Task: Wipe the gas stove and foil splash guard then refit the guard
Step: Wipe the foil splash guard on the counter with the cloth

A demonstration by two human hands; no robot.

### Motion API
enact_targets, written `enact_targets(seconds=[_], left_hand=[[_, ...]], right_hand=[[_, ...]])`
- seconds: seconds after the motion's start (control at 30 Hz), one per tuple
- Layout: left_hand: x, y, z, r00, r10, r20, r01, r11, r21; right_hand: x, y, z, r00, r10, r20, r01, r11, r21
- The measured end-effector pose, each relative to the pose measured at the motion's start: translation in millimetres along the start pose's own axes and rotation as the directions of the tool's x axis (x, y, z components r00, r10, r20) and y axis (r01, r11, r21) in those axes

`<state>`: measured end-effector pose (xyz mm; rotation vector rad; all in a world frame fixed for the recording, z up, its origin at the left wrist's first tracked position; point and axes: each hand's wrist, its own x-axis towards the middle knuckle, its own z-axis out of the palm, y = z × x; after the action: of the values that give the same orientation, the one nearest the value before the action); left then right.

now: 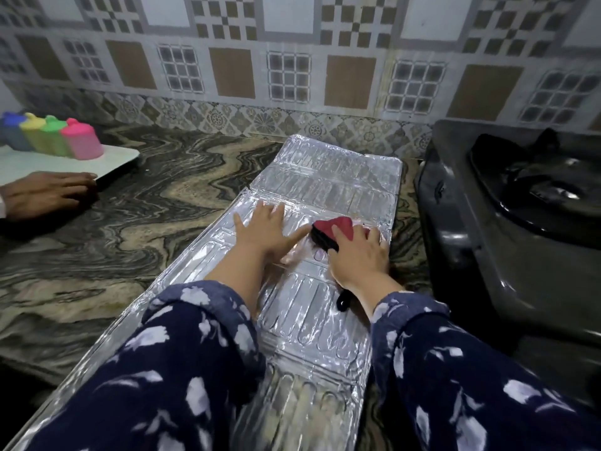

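The foil splash guard (325,177) lies flat and unfolded on the marble counter, running from the wall toward me. My left hand (265,231) presses flat on the guard's middle panel, fingers spread. My right hand (356,252) presses a red and black cloth (331,231) onto the foil just right of the left hand. A black loop of the cloth trails under my right wrist. The black gas stove (507,229) stands to the right of the guard, its burner and pan support visible.
The patterned marble counter (146,222) stretches left. At far left a white tray (120,156) carries several coloured containers (81,141). Another person's hand (48,192) rests on the counter by the tray. A tiled wall closes the back.
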<state>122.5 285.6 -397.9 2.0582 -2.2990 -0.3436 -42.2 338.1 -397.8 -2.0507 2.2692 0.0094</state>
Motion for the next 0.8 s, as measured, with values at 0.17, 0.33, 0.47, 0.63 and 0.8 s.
enact_targets(seconds=[0.17, 0.33, 0.47, 0.63, 0.8], left_hand=[[-42, -2, 3, 0.99, 0.074, 0.119, -0.088, 0.989, 0.12], [-54, 0, 19, 0.978, 0.038, 0.206, -0.053, 0.996, 0.067], [-55, 4, 19, 0.974, -0.003, 0.225, -0.01, 0.998, 0.054], [-59, 8, 19, 0.977, -0.022, 0.21, 0.013, 0.999, 0.044], [-59, 10, 17, 0.978, -0.025, 0.206, 0.019, 0.999, 0.034]], right_hand=[[4, 9, 3, 0.999, -0.014, -0.041, 0.015, 1.0, 0.019], [22, 13, 3, 0.997, -0.009, -0.077, 0.012, 0.999, 0.031], [36, 29, 2, 0.988, 0.126, -0.089, -0.125, 0.992, 0.014], [22, 28, -1, 0.975, 0.202, -0.088, -0.209, 0.975, -0.073], [-11, 1, -3, 0.99, 0.127, -0.065, -0.133, 0.986, -0.105]])
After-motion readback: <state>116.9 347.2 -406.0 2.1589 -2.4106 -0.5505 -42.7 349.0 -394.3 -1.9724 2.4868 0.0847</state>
